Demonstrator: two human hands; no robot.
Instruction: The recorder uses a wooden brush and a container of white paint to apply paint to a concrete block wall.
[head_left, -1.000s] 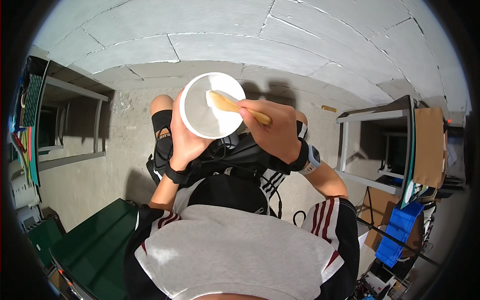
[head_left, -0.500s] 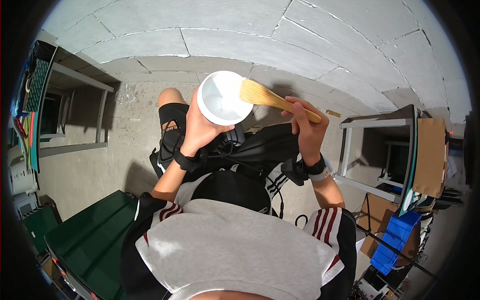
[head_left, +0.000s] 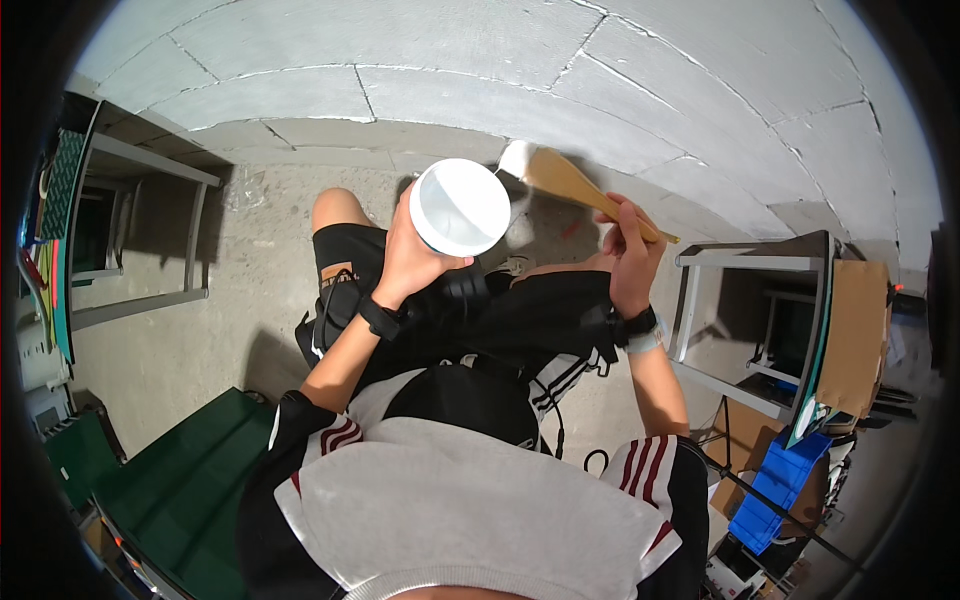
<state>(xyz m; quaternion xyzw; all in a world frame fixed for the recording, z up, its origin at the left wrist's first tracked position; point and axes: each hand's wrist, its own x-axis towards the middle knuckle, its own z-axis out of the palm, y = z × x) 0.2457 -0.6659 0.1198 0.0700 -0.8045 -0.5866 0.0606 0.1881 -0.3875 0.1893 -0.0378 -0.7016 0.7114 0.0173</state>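
A white round tub (head_left: 438, 200), its open mouth facing up, is in my left hand (head_left: 408, 258), with white paint-like coating inside. My fingers wrap its left side and the thumb lies along the near rim. To its right, my right hand (head_left: 632, 250) grips the wooden handle of a wide paintbrush (head_left: 570, 184). The brush slants up and left, and its white-coated bristles (head_left: 515, 160) are just beyond the tub's upper right rim, apart from it. Ahead is a block wall (head_left: 460, 95), bright white above and greyer in its lowest band.
Metal-framed tables stand at the left (head_left: 140, 308) and right (head_left: 690, 330). A cardboard sheet (head_left: 852, 335) and a blue bin (head_left: 785, 490) are at the right. A dark green lidded box (head_left: 180, 490) is behind my left side. My bent legs (head_left: 345, 250) are beneath the tub.
The paintbrush has moved out of the tub's mouth, up and to the right, showing its white bristles. The tub has shifted slightly right and nearer to me.
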